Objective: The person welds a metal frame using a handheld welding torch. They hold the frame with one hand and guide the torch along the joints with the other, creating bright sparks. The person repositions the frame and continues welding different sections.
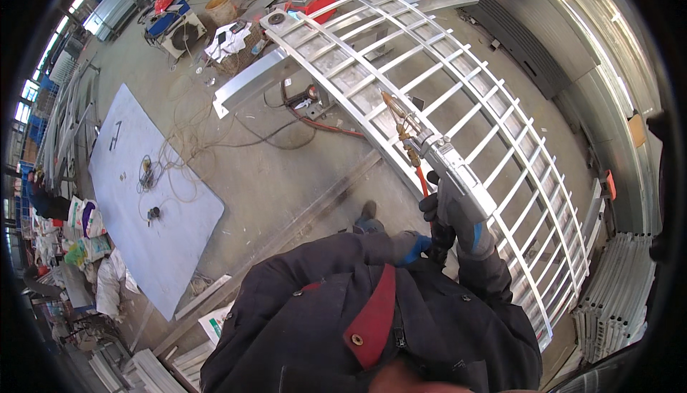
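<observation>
My right hand point(458, 210), in a grey and black glove, grips a silver metal tool point(461, 178) with brass fittings and a pointed brass nozzle. An orange-red hose point(422, 180) runs from the fittings down to the dark glove fingers. Just below, my left hand point(441, 238), in a dark glove with a blue cuff, is closed close to my right wrist; what it holds is hidden. The tool lies over a long, curved white metal lattice frame point(429, 71), its nozzle above the near-side bars.
A grey beam point(250, 82) sticks out from under the frame. On the floor at left lies a pale sheet point(154, 200) with coiled wire on it. Hoses and a power tool point(300, 96) lie beside the frame. Stacked metal profiles point(615, 296) stand at right.
</observation>
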A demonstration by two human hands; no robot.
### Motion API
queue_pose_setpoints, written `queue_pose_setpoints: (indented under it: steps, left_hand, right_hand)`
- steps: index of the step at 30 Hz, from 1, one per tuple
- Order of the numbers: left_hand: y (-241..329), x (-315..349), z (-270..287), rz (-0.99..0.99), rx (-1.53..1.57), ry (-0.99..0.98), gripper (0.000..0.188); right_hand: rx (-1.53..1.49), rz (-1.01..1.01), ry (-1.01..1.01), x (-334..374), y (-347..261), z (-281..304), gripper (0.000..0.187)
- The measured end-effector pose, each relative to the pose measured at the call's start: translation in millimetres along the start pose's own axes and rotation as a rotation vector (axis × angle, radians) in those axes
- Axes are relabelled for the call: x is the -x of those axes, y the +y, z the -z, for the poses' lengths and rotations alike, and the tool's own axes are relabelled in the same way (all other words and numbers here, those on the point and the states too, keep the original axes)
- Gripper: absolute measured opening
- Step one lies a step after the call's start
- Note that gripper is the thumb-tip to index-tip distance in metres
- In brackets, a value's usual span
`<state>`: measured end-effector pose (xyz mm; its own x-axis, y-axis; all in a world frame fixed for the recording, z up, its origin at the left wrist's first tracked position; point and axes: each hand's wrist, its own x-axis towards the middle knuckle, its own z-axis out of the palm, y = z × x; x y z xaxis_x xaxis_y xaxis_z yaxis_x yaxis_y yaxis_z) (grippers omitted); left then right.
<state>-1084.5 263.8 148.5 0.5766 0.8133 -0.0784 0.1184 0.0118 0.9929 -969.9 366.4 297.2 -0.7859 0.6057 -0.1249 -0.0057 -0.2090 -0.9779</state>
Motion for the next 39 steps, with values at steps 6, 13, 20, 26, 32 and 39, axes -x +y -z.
queue_pose_setpoints:
  steps: [6,13,20,26,32,39]
  left_hand:
    - [-2,-16,130,0.053,-0.011,0.042,0.046]
    - [25,-32,246,0.253,-0.003,0.131,0.036]
    - [-26,-57,335,0.128,0.063,0.011,0.042]
    - [-85,-62,420,-0.017,0.143,-0.078,0.045]
    - [-103,-51,527,-0.024,0.182,-0.199,0.046]
    - [-111,-45,582,-0.072,0.238,-0.283,0.047]
  right_hand:
    - [0.053,0.023,0.017,-128,-2,21,0.049]
    - [0.135,-0.019,-0.108,-271,-25,36,0.031]
    - [0.148,-0.086,-0.072,-361,-15,52,0.035]
    - [0.043,-0.088,0.116,-430,-4,49,0.042]
    - [0.001,-0.164,0.304,-521,-12,17,0.039]
    - [0.027,-0.226,0.339,-596,-17,-13,0.046]
